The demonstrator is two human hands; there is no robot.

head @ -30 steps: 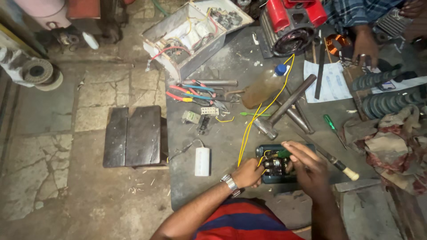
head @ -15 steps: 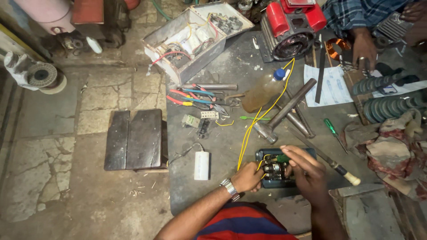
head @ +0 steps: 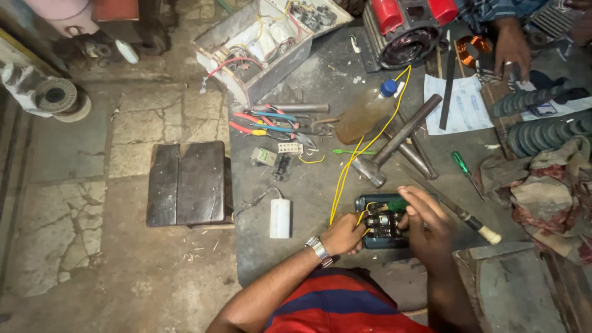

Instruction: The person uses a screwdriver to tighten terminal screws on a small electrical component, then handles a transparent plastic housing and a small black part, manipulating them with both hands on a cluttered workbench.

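- Head view looks straight down on a dark, dusty counter [head: 320, 185] crowded with tools, with the person's two bare forearms reaching in from the bottom edge.
- The small dark-green switch box [head: 381, 223] lies near the counter's front edge, between the two hands, its lid off and its terminals showing.
- The left hand [head: 343, 234], a metal watch [head: 319, 251] on its wrist, rests against the box's left side; its fingers are closed in a grip pinching the yellow wire [head: 361, 145] where it enters the box.
- The right hand [head: 425, 225] covers the box's right side, fingers curled in a grip around a green-handled screwdriver [head: 394, 203] whose tip points into the terminals.
- The yellow wire runs up the counter, past a hammer [head: 398, 142], to a red-topped motor [head: 410, 28] at the far edge.
- Just left of the box lies a white capacitor [head: 280, 217] with thin leads.
- Further up sit red- and blue-handled pliers [head: 265, 123] and an open white box of wiring [head: 259, 46].
- To the right lie a second green screwdriver [head: 462, 166], a wooden-handled tool [head: 475, 225] and a heap of rags [head: 542, 191].
- Another person's hand [head: 512, 46] rests at the top right, well apart.
- A dark wooden stool [head: 188, 183] stands on the cracked floor to the left.
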